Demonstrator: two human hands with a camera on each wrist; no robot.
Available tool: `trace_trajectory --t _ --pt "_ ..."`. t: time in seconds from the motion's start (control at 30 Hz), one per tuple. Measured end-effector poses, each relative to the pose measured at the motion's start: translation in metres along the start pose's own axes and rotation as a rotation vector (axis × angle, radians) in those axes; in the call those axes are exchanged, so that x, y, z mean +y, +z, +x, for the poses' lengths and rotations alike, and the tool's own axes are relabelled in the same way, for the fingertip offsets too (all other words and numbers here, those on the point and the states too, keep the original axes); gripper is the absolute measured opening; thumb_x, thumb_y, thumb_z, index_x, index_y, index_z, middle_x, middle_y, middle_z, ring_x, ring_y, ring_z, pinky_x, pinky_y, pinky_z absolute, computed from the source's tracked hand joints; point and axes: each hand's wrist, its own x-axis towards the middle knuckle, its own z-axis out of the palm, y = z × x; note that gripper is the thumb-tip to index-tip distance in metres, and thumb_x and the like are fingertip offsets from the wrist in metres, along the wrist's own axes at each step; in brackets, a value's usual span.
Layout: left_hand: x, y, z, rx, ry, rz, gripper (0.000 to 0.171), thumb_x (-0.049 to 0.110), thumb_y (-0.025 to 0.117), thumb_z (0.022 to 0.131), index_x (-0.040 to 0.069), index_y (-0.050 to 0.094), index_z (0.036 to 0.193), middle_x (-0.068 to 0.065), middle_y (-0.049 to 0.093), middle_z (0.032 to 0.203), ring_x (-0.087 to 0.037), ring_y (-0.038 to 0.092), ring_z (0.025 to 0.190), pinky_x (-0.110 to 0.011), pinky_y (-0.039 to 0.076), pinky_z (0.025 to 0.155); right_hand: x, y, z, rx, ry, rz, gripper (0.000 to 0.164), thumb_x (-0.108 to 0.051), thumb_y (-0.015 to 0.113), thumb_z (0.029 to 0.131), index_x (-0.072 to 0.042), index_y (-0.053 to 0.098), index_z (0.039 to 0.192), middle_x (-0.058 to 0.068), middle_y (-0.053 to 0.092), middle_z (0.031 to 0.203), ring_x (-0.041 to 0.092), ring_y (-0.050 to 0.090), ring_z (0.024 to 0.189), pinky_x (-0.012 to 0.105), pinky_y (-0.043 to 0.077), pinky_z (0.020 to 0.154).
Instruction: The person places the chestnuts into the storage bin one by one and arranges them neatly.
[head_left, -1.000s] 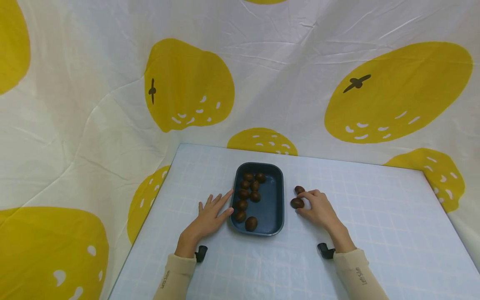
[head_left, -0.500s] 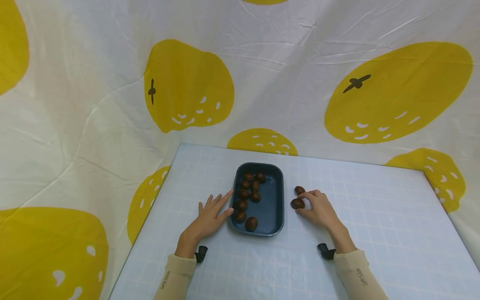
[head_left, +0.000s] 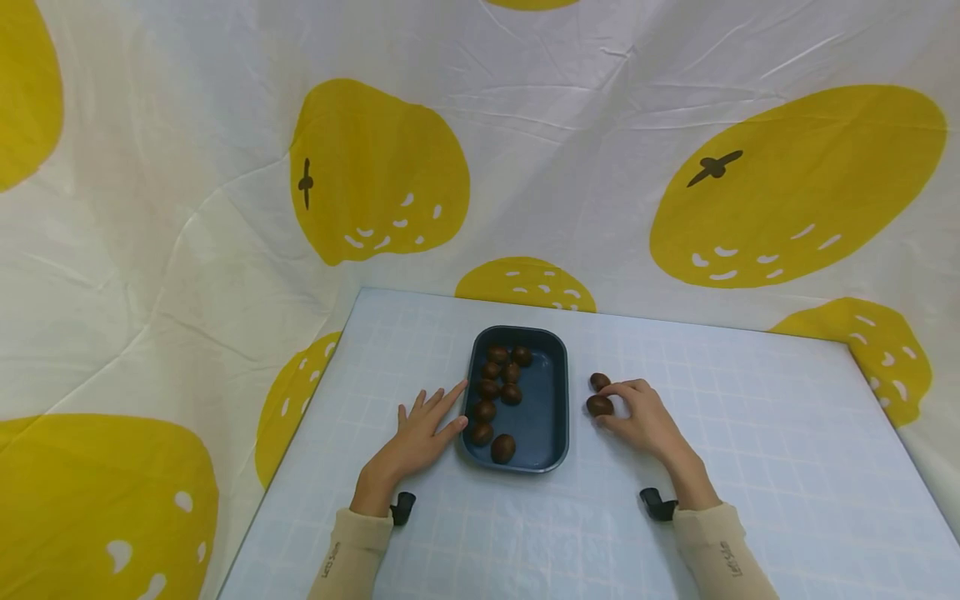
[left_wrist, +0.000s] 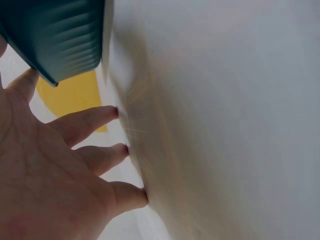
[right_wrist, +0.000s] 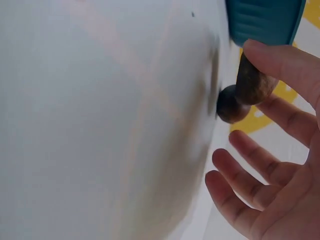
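Note:
In the head view my right hand (head_left: 641, 421) pinches a brown chestnut (head_left: 600, 406) between thumb and index finger. The right wrist view shows this chestnut (right_wrist: 254, 82) raised off the table, its other three fingers loosely bent and apart from it. A second chestnut (head_left: 599, 381) lies on the table just beyond it. To the left is a dark blue tray (head_left: 551, 433) with several chestnuts (head_left: 503, 448), mostly along its left side. My left hand (head_left: 416, 437) lies spread beside the tray, thumb and index fingertip at its rim; in the left wrist view the other fingertips (left_wrist: 122, 150) rest on the table.
A pale blue checked cloth covers the table (head_left: 750, 433). Behind and to the left hangs a white curtain (head_left: 555, 183) printed with big yellow fruit. Black wrist-camera mounts (head_left: 657, 504) stick out inward from both wrists, near the tabletop.
My right hand has shifted slightly to the right, with the pinched chestnut moving along. The left hand, the tray and the other chestnuts stay where they were.

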Motion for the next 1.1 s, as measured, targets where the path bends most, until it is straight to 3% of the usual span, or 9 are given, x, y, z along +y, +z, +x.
trace_trajectory --t 0.77,1.1 --pt "-0.001 0.002 0.002 0.006 0.012 0.0 0.062 0.064 0.038 0.101 0.049 0.019 0.157 -0.013 0.026 0.162 -0.047 0.005 0.148 -0.074 -0.009 0.107 -0.029 -0.019 0.006 0.062 -0.092 0.085 0.039 -0.015 0.086 0.08 -0.005 0.071 0.115 0.014 0.06 0.117 0.032 0.051 0.111 0.055 0.044 0.093" --pt "-0.004 0.001 0.0 0.013 0.016 -0.004 0.063 0.064 0.04 0.101 0.047 0.021 0.158 -0.016 0.027 0.161 -0.049 0.005 0.147 -0.075 -0.009 0.105 -0.052 -0.022 0.016 0.038 -0.133 0.13 0.036 -0.014 0.086 0.08 -0.009 0.072 0.113 0.011 0.059 0.117 0.032 0.052 0.108 0.052 0.045 0.089"
